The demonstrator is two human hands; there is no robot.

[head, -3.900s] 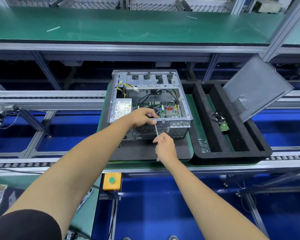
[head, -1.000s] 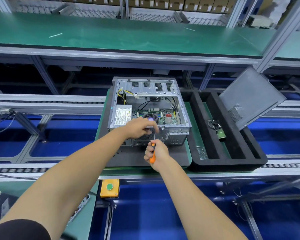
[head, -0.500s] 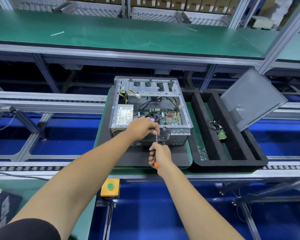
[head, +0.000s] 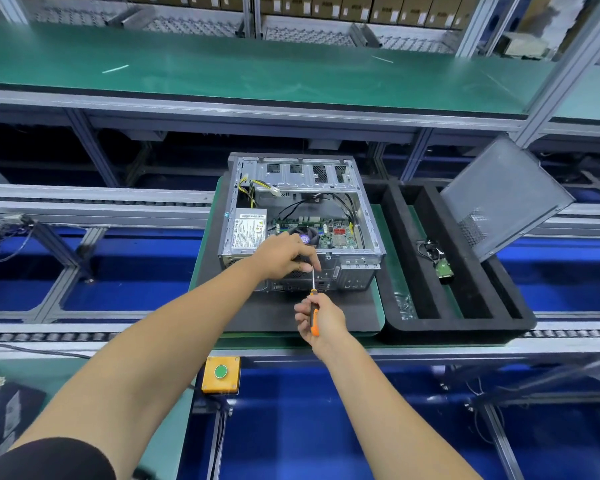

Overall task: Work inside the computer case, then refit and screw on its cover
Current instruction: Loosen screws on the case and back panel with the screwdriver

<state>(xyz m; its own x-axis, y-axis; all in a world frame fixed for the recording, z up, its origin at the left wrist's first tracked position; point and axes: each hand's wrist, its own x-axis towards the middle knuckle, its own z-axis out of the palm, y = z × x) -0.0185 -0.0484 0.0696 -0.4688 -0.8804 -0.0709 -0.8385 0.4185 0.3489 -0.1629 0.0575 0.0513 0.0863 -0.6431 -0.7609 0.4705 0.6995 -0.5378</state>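
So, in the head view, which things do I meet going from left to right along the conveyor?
open computer case → black foam tray → small green circuit board with cables in the tray → grey cover panel leaning at the tray's far right.

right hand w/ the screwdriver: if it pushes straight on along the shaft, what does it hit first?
Probably the left hand: the screwdriver in the right hand points up at its fingertips on the computer case rear edge. Depth is unclear; the tip may already touch the case.

Both hands (head: 284, 252) (head: 321, 315) curled, gripping
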